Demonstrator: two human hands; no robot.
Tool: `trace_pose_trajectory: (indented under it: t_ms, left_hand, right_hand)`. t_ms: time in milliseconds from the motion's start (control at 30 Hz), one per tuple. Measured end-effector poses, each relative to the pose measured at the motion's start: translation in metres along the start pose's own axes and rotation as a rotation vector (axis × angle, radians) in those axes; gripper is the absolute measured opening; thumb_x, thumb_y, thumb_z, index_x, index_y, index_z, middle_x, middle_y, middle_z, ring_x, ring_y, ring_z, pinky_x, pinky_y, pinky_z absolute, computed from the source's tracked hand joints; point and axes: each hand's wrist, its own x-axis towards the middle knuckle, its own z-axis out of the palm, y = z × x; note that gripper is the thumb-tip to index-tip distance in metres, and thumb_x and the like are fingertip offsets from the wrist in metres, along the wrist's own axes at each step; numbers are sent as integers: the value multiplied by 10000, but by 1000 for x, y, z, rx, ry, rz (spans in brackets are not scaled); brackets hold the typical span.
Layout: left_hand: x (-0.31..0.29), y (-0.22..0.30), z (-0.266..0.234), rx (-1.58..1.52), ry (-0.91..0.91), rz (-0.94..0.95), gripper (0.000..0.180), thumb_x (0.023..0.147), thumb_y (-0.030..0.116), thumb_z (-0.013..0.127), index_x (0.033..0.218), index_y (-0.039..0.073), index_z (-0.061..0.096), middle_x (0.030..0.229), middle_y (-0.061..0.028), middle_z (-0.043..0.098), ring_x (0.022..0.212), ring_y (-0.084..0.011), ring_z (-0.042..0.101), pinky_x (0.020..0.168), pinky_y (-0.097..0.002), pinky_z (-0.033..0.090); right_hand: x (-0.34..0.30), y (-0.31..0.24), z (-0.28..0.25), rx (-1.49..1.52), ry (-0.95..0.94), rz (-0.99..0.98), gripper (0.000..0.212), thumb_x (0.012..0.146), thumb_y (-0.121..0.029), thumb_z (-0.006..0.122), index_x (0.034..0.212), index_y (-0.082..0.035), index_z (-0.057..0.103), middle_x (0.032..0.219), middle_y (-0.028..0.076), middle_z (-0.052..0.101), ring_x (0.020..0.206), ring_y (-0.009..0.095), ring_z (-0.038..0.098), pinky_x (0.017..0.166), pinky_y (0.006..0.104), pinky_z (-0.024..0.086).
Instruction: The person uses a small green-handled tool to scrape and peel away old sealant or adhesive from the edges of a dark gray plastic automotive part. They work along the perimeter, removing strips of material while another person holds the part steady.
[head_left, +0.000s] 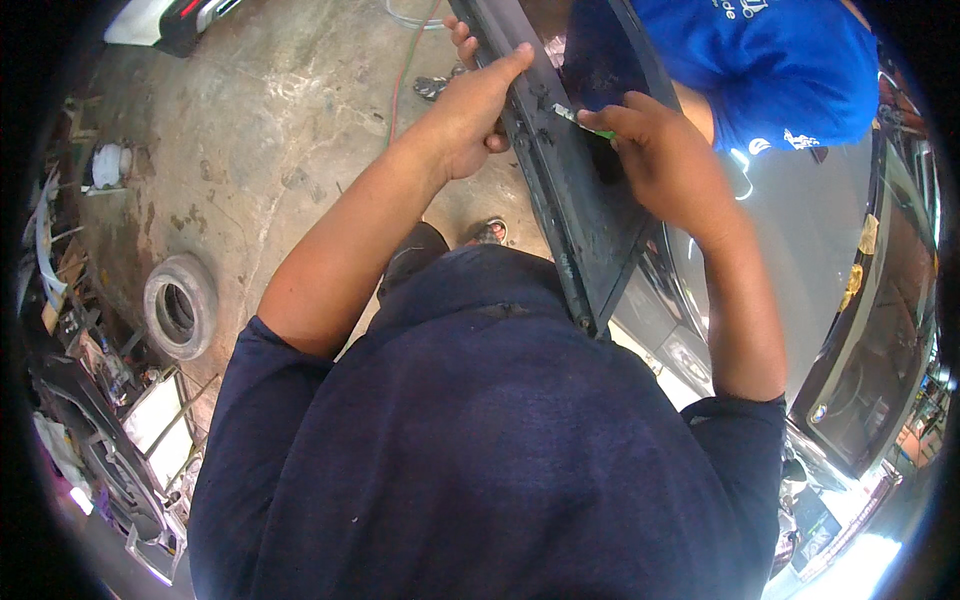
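A long, dark panel [560,190] with a narrow frame edge, perhaps part of a car door, slants from the top centre down in front of my body. My left hand [470,115] is closed round its left edge, the thumb lying on top. In my right hand [665,165] is a slim cutter [566,112] with a light blade and a bit of green at the grip. Its tip lies at the panel's frame strip, close to some small dark marks; whether it touches cannot be made out. My right fingers hide most of the handle.
A person in a blue shirt [790,70] leans in at the far right, beside the panel. Below is a grey car [770,270]. A worn tyre [180,305] lies on the concrete floor at left, near piled parts [110,450]. A thin hose [400,85] runs behind my left arm.
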Motion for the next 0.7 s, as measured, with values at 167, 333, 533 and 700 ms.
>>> trace_pose_trajectory:
  t_ms: [167, 333, 533, 700]
  left_hand:
    - [1, -1, 1, 7, -24, -14, 471, 1103, 597, 701, 1321, 182, 652, 1117, 63, 718, 880, -49, 635, 556, -288, 257]
    - [0, -3, -1, -9, -14, -39, 513, 1107, 610, 688, 1364, 169, 640, 1126, 65, 710, 835, -57, 602, 557, -287, 253]
    - [0, -3, 0, -18, 14, -9, 509, 1102, 615, 691, 1349, 170, 656, 1125, 67, 706, 871, -55, 613, 573, -296, 268]
    - [3, -3, 1, -8, 17, -13, 483, 1097, 607, 704, 1337, 190, 659, 1119, 74, 711, 880, -52, 626, 585, -293, 278]
  right_hand:
    - [11, 12, 14, 78, 125, 1, 391, 972, 17, 713, 1300, -150, 843, 1093, 186, 746, 1061, 447, 741, 933, 526, 577]
    - [38, 11, 24, 59, 122, -65, 361, 964, -3, 723, 1268, -153, 846, 1104, 182, 751, 1082, 443, 745, 947, 532, 581]
    - [23, 19, 16, 12, 44, -143, 336, 975, -17, 721, 1253, -159, 844, 1127, 171, 750, 1085, 425, 745, 935, 522, 582]
    - [3, 18, 2, 97, -52, -90, 373, 975, 35, 716, 1273, -151, 841, 1110, 170, 742, 1051, 423, 738, 899, 494, 573]
